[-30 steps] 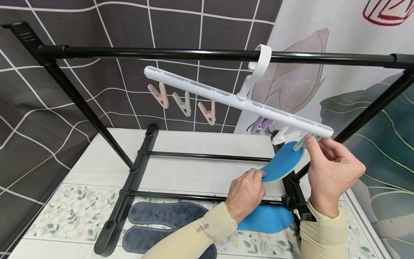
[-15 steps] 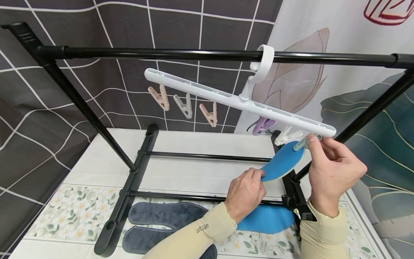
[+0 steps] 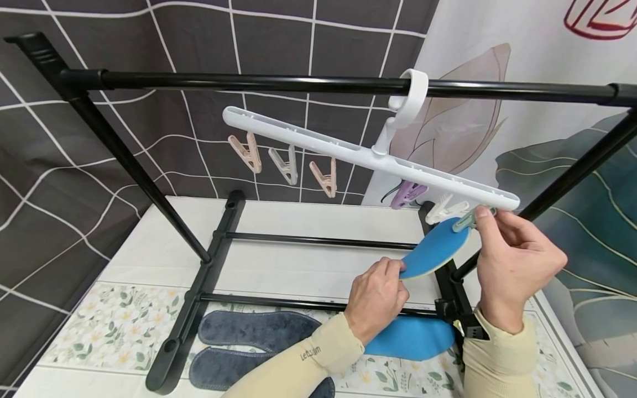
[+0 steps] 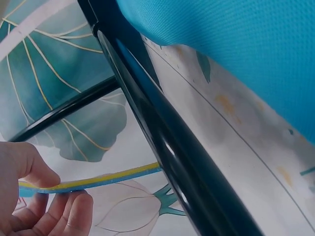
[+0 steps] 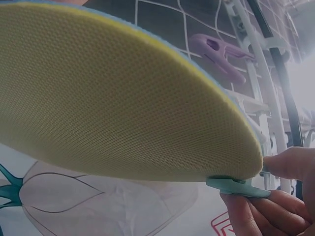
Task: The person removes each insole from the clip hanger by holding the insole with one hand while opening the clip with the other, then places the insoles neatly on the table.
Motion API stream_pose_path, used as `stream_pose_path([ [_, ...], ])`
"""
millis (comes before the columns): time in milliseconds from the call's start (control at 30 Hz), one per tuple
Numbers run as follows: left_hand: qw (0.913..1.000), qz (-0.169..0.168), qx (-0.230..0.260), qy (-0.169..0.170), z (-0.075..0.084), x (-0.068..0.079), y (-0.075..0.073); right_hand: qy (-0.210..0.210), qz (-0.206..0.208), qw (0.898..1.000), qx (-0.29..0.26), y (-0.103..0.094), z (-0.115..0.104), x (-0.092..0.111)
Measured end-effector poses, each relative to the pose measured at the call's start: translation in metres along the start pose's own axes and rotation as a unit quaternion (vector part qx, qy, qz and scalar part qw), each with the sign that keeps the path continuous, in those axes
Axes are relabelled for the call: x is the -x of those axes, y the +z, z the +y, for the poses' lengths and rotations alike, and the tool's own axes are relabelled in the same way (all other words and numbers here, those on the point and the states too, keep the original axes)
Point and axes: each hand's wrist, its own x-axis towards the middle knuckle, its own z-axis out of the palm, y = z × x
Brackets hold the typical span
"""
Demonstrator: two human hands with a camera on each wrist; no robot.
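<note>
A blue insole (image 3: 434, 249) with a yellow underside is raised below the right end of a white clip hanger (image 3: 343, 153). My left hand (image 3: 376, 298) pinches its lower end between thumb and fingers, as the left wrist view also shows. With thumb and fingers my right hand (image 3: 517, 262) pinches a pale green clothespin (image 3: 465, 221) at the hanger's right end. The clothespin's jaws sit over the insole's upper tip. In the right wrist view the insole's yellow mesh underside (image 5: 128, 98) fills much of the picture, with the green clip (image 5: 237, 188) at its edge.
The hanger hooks over a black rack bar (image 3: 249, 83). Pink, grey, purple (image 3: 408, 193) and white (image 3: 443, 210) clothespins hang from it. Below, a second blue insole (image 3: 413, 338) and two dark grey insoles (image 3: 254, 329) lie by the rack's lower rail (image 3: 278, 302).
The hanger has slid slightly right along the bar, its clothespins moving with it. My right hand has shifted a little right with the green clothespin; my left hand keeps its hold on the insole.
</note>
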Motion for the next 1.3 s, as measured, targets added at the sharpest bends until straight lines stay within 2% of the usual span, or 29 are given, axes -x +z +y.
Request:
stream_pose_path([
  [100, 1.0, 0.004, 0.001, -0.002, -0.001, 0.0, 0.0, 0.003, 0.001, 1.0, 0.001, 0.001, -0.001, 0.0],
  [300, 0.9999, 0.006, 0.011, -0.011, -0.003, 0.0, -0.001, 0.063, 0.019, 0.998, -0.001, 0.004, -0.004, -0.001],
  [433, 0.9998, 0.001, 0.015, -0.016, -0.004, 0.0, -0.001, 0.084, 0.02, 0.996, 0.007, 0.004, -0.005, -0.002],
  [967, 0.9999, 0.012, 0.0, -0.012, -0.007, 0.001, -0.001, 0.085, 0.013, 0.996, 0.016, 0.004, -0.004, -0.003],
  [1200, 0.9995, 0.024, -0.022, -0.006, -0.011, 0.002, -0.003, 0.086, 0.014, 0.996, 0.015, 0.003, -0.004, -0.003],
  [1300, 0.9996, 0.019, -0.02, -0.007, -0.013, 0.002, -0.004, 0.084, 0.017, 0.996, 0.017, 0.003, -0.004, -0.004],
])
